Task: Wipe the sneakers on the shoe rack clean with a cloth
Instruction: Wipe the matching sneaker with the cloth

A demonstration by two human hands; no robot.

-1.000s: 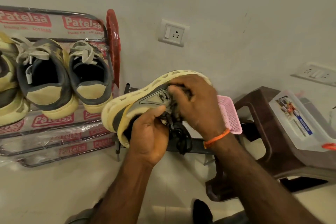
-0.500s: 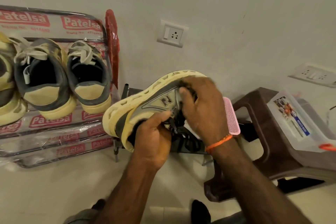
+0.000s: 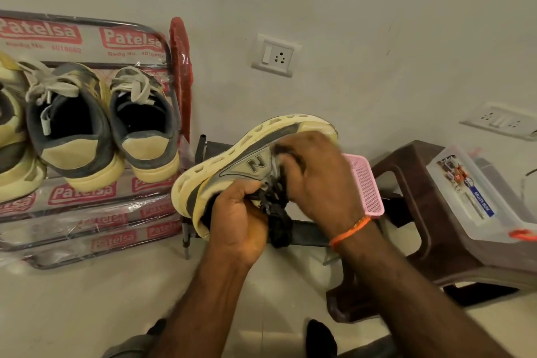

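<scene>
1. The left hand (image 3: 238, 218) is clenched round the heel and collar of a sneaker (image 3: 232, 166), holding it on its side in the air with the pale sole turned away from the person.
2. The right hand (image 3: 316, 177) is curled over the upper just past the left hand's thumb, gripping a dark cloth (image 3: 283, 158) that it presses to the grey side panel; only a scrap of cloth shows between the fingers.
3. Black laces (image 3: 276, 212) hang between the two hands.
4. A letter "N" reads on the panel, just left of the right hand's fingers.
5. Well to the left of the hands, the shoe rack (image 3: 87, 197) carries a grey-and-cream pair (image 3: 104, 125), heels out, and part of another shoe at the frame edge. Its wrapping reads "Patelsa", repeated, with a blurred line below.
6. Behind the right hand sits a pink basket (image 3: 366, 183); further right, a brown stool (image 3: 421, 212) bears a clear box (image 3: 476, 197) labelled "MULTI-BOX".
7. Judgement: this shoe is mid-wipe; the racked ones look grubby and seem yet to be done.
</scene>
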